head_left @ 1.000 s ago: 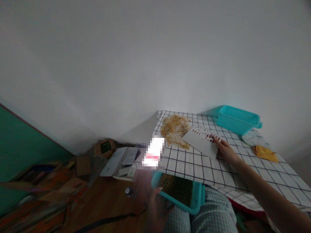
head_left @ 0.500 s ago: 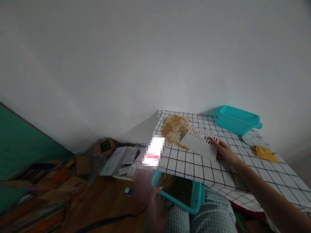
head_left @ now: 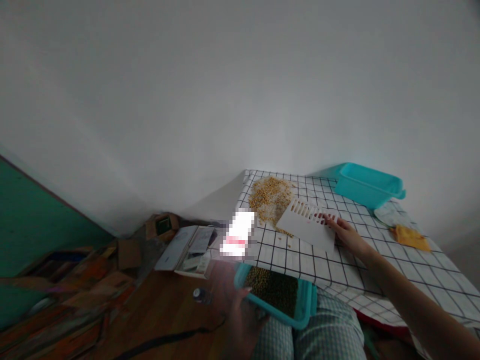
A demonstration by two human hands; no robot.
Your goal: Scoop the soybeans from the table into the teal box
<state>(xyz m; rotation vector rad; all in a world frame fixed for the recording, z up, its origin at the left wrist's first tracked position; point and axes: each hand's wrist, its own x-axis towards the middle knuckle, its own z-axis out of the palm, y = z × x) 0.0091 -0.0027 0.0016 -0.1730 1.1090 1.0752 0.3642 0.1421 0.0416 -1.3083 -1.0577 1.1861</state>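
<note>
My right hand grips the slotted end of a flat white plastic sheet, held low over the checked tablecloth. The sheet's far edge meets a spread of yellow soybeans mixed with pale grains. A few loose beans lie in front of that edge. In my lap, against the table's front edge, a turquoise bin holds yellowish beans on the left and small dark green ones on the right. My left hand is closed on the bin's left rim, thumb over the edge; its other fingers are hidden underneath.
A second turquoise bin stands at the table's back right. A yellow cloth and a clear plastic item lie before it. A blurred-out bright phone-like screen stands at the left table edge. Open boxes and a small bottle are on the floor.
The white sheet has shifted slightly left and toward me, and a few beans have come loose in front of it. My left hand and its bin are nearly unmoved.
</note>
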